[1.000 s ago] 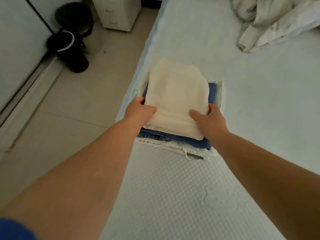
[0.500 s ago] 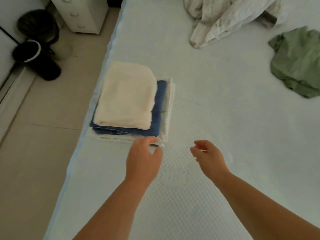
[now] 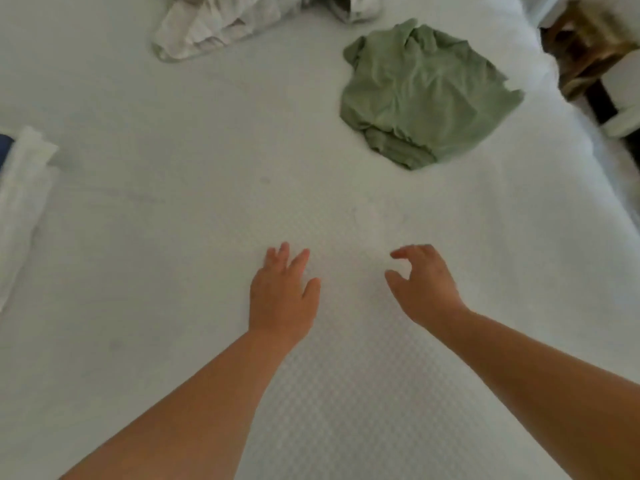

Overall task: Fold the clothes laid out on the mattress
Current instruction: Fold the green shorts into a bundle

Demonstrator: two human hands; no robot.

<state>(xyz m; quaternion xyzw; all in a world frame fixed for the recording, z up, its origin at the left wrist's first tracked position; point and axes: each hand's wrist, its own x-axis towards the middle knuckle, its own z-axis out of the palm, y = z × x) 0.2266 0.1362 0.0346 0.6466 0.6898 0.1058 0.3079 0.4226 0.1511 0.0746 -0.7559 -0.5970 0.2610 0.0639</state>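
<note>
A crumpled green garment [image 3: 422,95] lies on the white mattress [image 3: 207,168], up and to the right of both hands. A rumpled white garment [image 3: 214,26] sits at the top edge. At the far left, only the white edge of the folded stack [image 3: 20,202] shows, with a sliver of blue above it. My left hand [image 3: 282,296] hovers palm down over the mattress, fingers spread, holding nothing. My right hand [image 3: 420,285] is beside it, fingers loosely curled and apart, also empty.
The mattress's right edge runs down the right side of the view. Beyond it stands a brown wooden piece of furniture [image 3: 588,46] with a dark gap beside it.
Both hands let go of the folded stack and moved right over bare mattress. The view swung right, so the stack slid to the left edge and the green garment came into view.
</note>
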